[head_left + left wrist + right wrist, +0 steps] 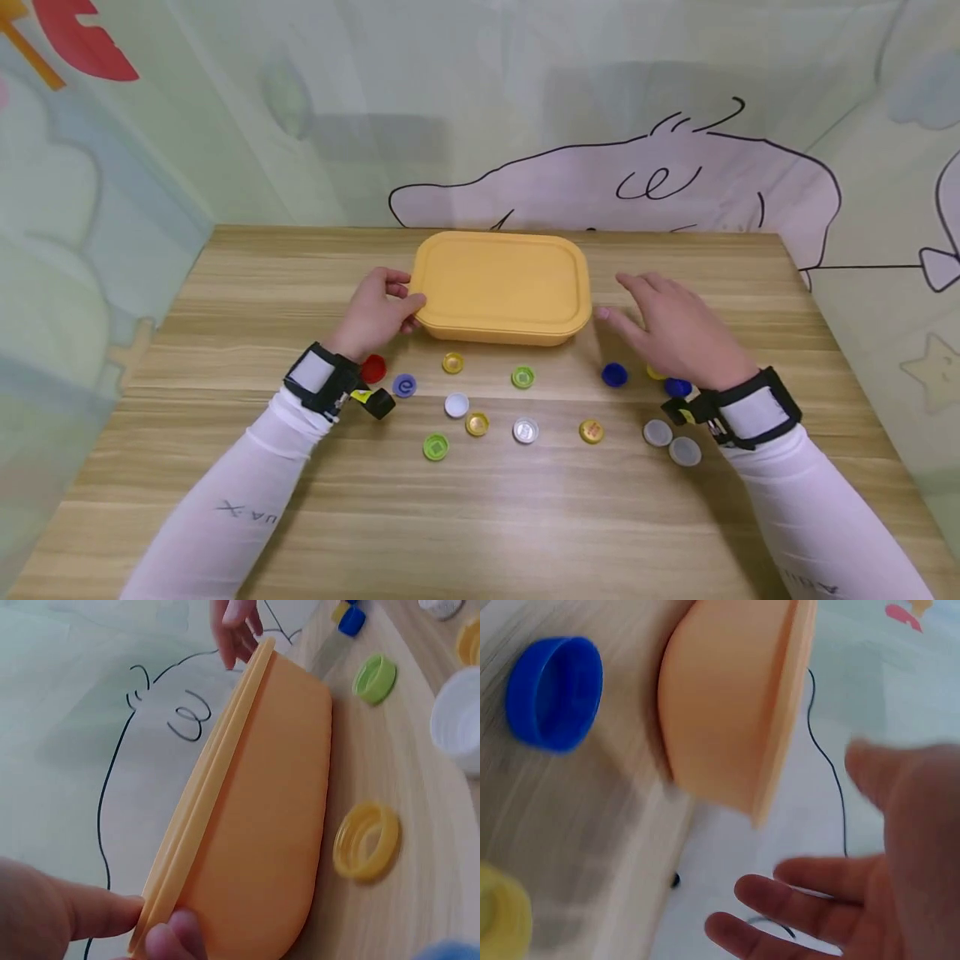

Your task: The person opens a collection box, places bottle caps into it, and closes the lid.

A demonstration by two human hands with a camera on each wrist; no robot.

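- Box (495,337) sits at far middle of bench (525,533), near its back edge; lid (498,279) is on, all orange-yellow.
- Left hand (378,308) is at box's left end; fingers pinch lid edge, thumb on top, others at the side and below the rim.
- Right hand (678,329) is off box's right end, not touching; fingers spread wide, holding nothing.
- Caps lie loose in front of box, well spread.
- Left side: red cap (373,368) by left wrist, purple cap (404,385) just beside it.
- Middle: yellow cap (453,362) and green cap (523,377) nearest box; white cap (457,405), gold cap (477,424), second green cap (436,447) and silver cap (526,431) closer to the person.
- Right side: blue cap (615,375); second yellow cap (502,911) and second blue cap (678,387) partly hidden by right hand in head view; orange cap (592,431); two pale caps (685,451) near right wrist.
- Both arms in white sleeves (225,508), black straps (757,408) on wrists.
- Cartoon-print backdrop (480,125) behind bench.
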